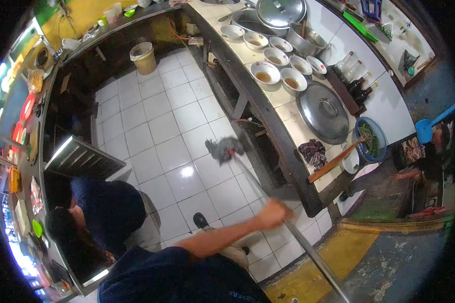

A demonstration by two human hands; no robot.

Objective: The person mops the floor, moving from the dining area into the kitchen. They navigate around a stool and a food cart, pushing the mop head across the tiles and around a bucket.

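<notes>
My left hand reaches across from the lower left and is closed around the metal handle of a mop. The mop's dark grey head rests on the white tiled floor, beside the base of the long counter. From my hand the handle slants down to the bottom right and leaves the frame. My right hand is not in view. A dark shoe stands on the tiles below the mop head.
The counter on the right holds bowls, pots, a large lid and a blue basket. A bucket stands at the back. Another person in a dark cap is close on the left; someone else is at far right.
</notes>
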